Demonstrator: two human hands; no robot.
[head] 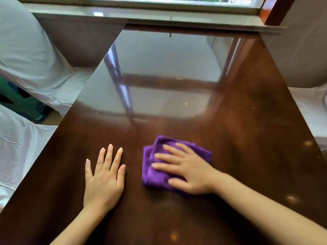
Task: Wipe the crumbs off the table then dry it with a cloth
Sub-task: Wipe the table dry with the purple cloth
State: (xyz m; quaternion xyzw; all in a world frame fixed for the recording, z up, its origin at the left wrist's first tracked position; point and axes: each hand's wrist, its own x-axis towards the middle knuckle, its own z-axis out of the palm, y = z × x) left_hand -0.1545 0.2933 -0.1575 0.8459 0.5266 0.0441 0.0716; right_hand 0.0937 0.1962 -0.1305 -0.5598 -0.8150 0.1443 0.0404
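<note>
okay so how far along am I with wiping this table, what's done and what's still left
Done: nothing clearly finished; whether the near surface is already clean cannot be told. In hand: your right hand presses flat on the folded purple cloth, while the left hand rests flat on the table. Left: crumbs still lie farther out toward the window, with small specks nearer. Drying has no visible sign yet.

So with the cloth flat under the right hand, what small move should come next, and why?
Probably slide the right hand and cloth forward toward the specks farther up the table. The left hand lies flat, bracing.
</note>
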